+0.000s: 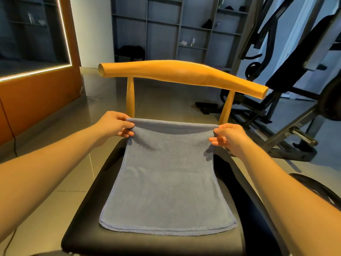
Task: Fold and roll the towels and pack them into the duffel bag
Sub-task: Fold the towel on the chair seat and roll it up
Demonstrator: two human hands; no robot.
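Observation:
A grey-blue towel (168,180) lies folded lengthwise on the black seat of a chair (86,235). Its near end rests flat by the seat's front edge, while its far end is lifted off the seat. My left hand (115,124) pinches the far left corner between thumb and fingers. My right hand (227,136) pinches the far right corner the same way. The far edge hangs taut between the two hands. No duffel bag shows clearly in this view.
The chair's curved wooden backrest (182,74) runs just beyond my hands on two wooden posts. Gym equipment (287,111) stands to the right. A dark rounded object (321,189) sits at the right by my forearm. Grey shelving (177,28) lines the far wall.

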